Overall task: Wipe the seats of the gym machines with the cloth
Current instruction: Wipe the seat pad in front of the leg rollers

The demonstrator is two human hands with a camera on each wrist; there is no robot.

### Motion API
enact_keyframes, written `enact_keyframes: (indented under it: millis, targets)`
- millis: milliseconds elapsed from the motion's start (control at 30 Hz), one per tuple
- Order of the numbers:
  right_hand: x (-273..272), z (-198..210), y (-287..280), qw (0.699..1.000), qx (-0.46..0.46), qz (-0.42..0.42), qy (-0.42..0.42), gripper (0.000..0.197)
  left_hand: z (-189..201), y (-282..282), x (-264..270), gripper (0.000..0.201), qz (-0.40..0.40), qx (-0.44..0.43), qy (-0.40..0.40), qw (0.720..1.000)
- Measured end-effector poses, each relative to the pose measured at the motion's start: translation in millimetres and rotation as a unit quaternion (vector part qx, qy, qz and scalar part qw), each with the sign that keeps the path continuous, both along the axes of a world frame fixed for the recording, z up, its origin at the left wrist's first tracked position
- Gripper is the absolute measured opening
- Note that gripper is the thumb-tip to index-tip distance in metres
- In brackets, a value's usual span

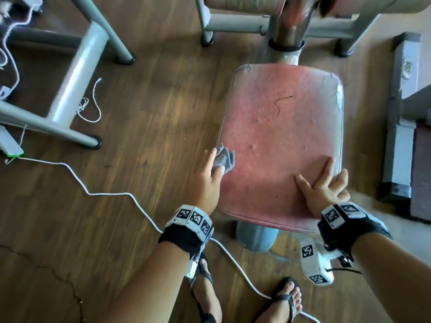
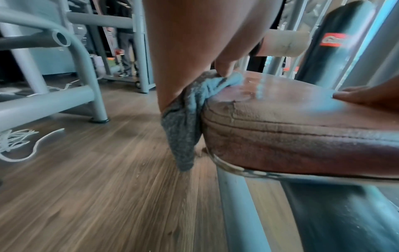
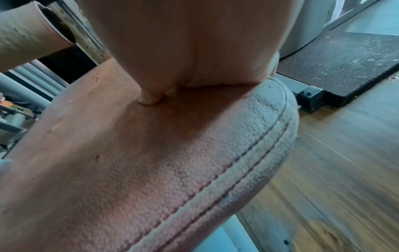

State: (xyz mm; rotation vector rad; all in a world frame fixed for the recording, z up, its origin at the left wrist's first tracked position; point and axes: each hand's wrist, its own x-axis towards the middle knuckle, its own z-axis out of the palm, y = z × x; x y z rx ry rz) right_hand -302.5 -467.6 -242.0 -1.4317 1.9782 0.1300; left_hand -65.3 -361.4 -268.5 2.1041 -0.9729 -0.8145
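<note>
A grey cloth (image 1: pixel 222 159) is gripped by the left hand (image 1: pixel 207 180) at the red seat (image 1: pixel 279 127) pad's left edge, mid-frame, partly hanging off. The right hand (image 1: pixel 324 185) is laid flat, fingers spread, probably pressing the lower-right corner.

Cloth (image 1: pixel 224 158) at seat (image 1: pixel 279 127) left edge; right hand (image 1: pixel 324 185) on near-right corner.

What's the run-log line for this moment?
left hand: grips grey cloth at seat's left edge | right hand: flat on red seat | seat centre: dark thread lying
</note>
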Motion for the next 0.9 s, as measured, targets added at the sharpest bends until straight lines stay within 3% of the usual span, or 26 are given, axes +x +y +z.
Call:
enact_keyframes:
  millis: [100, 200, 333, 467, 667, 733, 833, 900]
  targets:
    - [-1.7, 0.0, -2.0, 1.0, 0.018, -0.001, 0.002, 0.089, 16.3, -4.4, -15.4, 0.03, 0.049, -0.044, 0.124, 0.99]
    - [-1.8, -0.5, -2.6, 1.0, 0.022, -0.008, -0.004, 0.089, 28.7, 9.6, -27.8, 0.018, 0.1, -0.06, 0.107, 0.987]
    - [0.2, -4.6, -1.2, 1.0, 0.009, -0.021, -0.008, 0.09, 16.2, -6.6, -22.7, 0.046, 0.114, 0.007, 0.109, 0.987]
    - [-1.0, -10.1, -1.9, 1.0, -0.009, -0.022, -0.005, 0.092, -4.3, -45.8, -5.4, 0.052, 0.077, 0.042, 0.097, 0.991]
    - [-3.5, -8.6, -2.2, 0.999, 0.008, -0.029, -0.016, 0.092, 11.2, 3.3, -22.3, 0.063, 0.008, 0.063, -0.074, 0.995]
    - [-2.3, -9.0, -3.3, 0.999, 0.013, -0.03, -0.018, 0.093, 5.0, -14.3, -12.5, 0.061, 0.001, 0.081, -0.053, 0.995]
    - [-2.2, -10.5, -3.1, 0.999, 0.011, -0.038, -0.025, 0.093, -10.0, -53.8, 8.2, 0.061, -0.001, 0.054, 0.046, 0.997]
    - [-2.0, -9.8, -2.4, 0.998, 0.009, -0.043, -0.036, 0.093, -5.5, -60.3, 8.6, 0.063, -0.012, 0.044, 0.048, 0.998]
